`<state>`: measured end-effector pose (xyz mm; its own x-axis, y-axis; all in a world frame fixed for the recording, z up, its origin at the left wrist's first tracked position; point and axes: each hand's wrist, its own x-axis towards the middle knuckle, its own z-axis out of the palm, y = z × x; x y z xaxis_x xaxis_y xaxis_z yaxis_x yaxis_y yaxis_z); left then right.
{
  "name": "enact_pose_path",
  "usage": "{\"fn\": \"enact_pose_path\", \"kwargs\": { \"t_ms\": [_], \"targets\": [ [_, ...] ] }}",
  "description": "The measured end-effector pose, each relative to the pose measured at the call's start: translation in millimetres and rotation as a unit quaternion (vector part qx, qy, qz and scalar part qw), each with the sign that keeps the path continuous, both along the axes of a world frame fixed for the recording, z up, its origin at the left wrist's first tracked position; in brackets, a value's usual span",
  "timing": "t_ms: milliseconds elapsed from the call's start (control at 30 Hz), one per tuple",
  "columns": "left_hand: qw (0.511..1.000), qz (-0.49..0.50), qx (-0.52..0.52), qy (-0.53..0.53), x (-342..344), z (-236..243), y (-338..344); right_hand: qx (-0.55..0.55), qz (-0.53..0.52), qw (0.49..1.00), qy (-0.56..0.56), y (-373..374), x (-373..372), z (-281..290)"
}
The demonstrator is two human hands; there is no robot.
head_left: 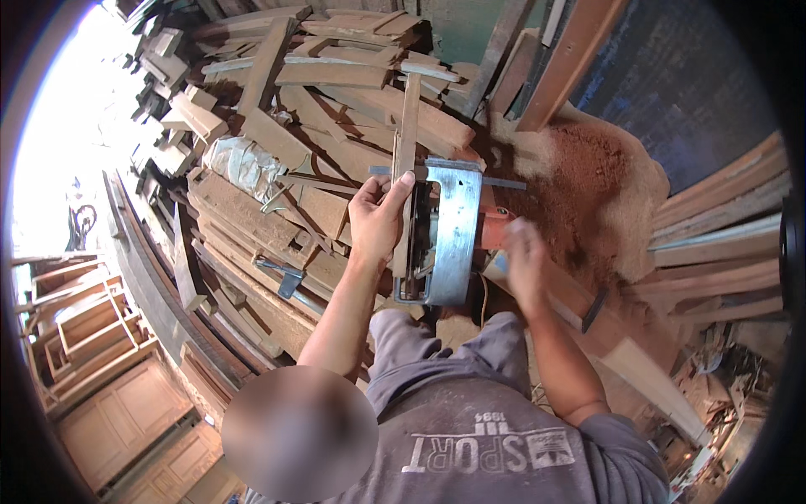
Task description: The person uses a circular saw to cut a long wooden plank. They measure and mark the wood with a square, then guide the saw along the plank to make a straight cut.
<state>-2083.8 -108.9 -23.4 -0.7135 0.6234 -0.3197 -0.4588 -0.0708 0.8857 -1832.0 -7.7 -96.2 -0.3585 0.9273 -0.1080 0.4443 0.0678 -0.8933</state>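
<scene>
My left hand is closed around a long narrow wooden strip, thumb on top and fingers at its left side. The strip points away from me, along the left side of an upturned power tool. That tool shows a shiny flat metal base plate and an orange housing; whether it is a saw or a planer, I cannot make out. A thin metal bar sticks out past the plate. Just right of the orange housing is my right hand, its fingers smeared by motion.
Offcuts and boards are heaped ahead and to the left, with a clear plastic bag among them. A metal clamp lies on stacked timber. Reddish sawdust piles up at the right, beside leaning planks. Wooden frames stand far left.
</scene>
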Motion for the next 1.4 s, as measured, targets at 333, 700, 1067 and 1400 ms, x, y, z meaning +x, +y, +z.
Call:
{"fn": "enact_pose_path", "kwargs": {
  "t_ms": [333,700,1067,1400],
  "targets": [
    [0.99,-0.127,-0.004,0.069,-9.6,3.4,-18.8,-0.026,0.071,0.997,-0.008,-85.5,-41.8,23.7],
    [0.846,-0.265,-0.063,0.458,0.8,-3.4,-82.1,-0.052,0.096,0.994,-0.028,-82.5,-45.7,29.2],
    [0.809,-0.251,-0.091,0.523,-1.1,-20.5,-77.0,-0.035,0.082,0.995,-0.041,-80.2,-46.5,35.9],
    [0.796,-0.262,-0.058,0.543,-7.6,-11.3,-67.5,0.014,0.028,0.999,0.02,-80.4,-52.6,40.4]
  ]
}}
